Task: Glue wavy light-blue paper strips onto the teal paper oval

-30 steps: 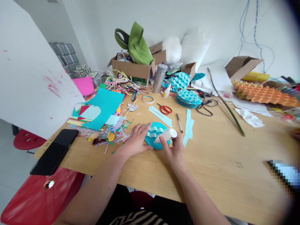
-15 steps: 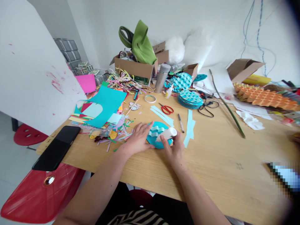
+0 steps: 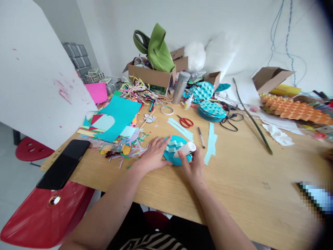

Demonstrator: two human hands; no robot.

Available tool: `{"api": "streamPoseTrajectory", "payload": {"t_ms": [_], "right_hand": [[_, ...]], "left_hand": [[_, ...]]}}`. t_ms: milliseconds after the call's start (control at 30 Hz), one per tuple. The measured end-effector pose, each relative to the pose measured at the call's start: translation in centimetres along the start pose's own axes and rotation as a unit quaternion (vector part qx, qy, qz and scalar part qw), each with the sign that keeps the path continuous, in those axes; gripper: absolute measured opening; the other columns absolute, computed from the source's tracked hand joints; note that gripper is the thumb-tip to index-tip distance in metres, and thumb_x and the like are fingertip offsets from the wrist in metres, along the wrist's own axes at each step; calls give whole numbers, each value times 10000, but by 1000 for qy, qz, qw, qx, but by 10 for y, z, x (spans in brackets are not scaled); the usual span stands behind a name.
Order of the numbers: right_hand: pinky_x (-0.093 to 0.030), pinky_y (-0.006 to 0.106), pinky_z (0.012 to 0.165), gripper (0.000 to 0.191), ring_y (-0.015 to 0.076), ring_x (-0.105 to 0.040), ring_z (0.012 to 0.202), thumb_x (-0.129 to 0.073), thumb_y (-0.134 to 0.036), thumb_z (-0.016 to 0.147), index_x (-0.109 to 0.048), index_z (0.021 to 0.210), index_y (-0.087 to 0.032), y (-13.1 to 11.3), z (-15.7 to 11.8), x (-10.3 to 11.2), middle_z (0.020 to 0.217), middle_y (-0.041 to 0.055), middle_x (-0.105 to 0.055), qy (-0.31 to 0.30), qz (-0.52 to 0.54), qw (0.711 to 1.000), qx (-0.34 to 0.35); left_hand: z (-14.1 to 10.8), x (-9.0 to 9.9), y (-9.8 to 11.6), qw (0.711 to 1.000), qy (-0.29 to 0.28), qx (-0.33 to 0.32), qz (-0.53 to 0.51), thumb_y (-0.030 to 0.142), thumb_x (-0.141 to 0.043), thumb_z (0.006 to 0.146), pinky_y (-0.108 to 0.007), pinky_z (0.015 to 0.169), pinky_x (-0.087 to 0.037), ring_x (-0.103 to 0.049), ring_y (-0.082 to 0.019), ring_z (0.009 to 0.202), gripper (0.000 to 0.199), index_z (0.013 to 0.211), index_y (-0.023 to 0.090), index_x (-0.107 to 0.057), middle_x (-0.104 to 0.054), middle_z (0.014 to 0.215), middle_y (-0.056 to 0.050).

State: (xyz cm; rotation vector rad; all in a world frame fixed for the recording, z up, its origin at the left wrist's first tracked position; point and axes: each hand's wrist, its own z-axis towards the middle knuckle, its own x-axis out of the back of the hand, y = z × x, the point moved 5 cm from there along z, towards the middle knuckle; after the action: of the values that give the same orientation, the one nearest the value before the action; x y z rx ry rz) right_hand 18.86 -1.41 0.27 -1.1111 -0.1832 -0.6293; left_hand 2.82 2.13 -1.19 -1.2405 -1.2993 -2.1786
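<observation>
A teal paper oval with wavy light-blue paper strips across it lies flat on the wooden table. My left hand rests on its left edge, fingers stretched out. In my right hand is a white glue bottle, tilted with its tip down over the oval; the tip is hidden. To the right lie a pen and loose light-blue strips. Just beyond the oval are more strips and red-handled scissors.
Paper scraps and a teal sheet cover the left side, near a black phone. At the back stand a cardboard box, a steel flask and stacked teal ovals. A green stick lies to the right.
Hands, oval and glue bottle hold nearly the same positions. The whole view has shifted very slightly.
</observation>
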Motion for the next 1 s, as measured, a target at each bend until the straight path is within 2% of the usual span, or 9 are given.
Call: {"api": "streamPoseTrajectory", "payload": {"t_ms": [233, 367, 767, 1000], "right_hand": [[-456, 320, 601, 294, 189, -574, 703, -591, -404, 852, -511, 1037, -190, -1, 0, 0, 836, 34, -623, -4, 0, 1000, 16], [-440, 310, 581, 255, 182, -554, 685, -580, -396, 855, -508, 996, -196, -4, 0, 1, 806, 25, -597, -2, -7, 1000, 24], [-415, 300, 559, 231, 171, -535, 667, -576, -400, 858, -482, 937, -205, -7, -2, 1, 796, 15, -579, -8, 1, 1000, 25], [-420, 302, 558, 246, 178, -547, 687, -575, -398, 862, -497, 993, -205, -6, -2, 0, 839, 27, -601, -10, -7, 1000, 27]], "left_hand": [[0, 0, -1, 1000, -3, 7, -7, 396, -792, 704, -539, 1162, -198, -238, -318, 1420, 1047, 1518, 257, -149, -353, 1511, -122], [0, -1, -1, 1000, -12, 17, -9, 374, -786, 709, -545, 1153, -211, -222, -327, 1429, 1047, 1522, 276, -132, -340, 1525, -112], [0, -2, -2, 1000, -15, 26, -2, 379, -777, 723, -527, 1151, -222, -216, -334, 1426, 1040, 1526, 235, -131, -346, 1517, -130], [0, -3, -2, 1000, -9, 15, -4, 394, -776, 721, -524, 1156, -218, -232, -324, 1424, 1040, 1523, 249, -131, -357, 1511, -123]]}}
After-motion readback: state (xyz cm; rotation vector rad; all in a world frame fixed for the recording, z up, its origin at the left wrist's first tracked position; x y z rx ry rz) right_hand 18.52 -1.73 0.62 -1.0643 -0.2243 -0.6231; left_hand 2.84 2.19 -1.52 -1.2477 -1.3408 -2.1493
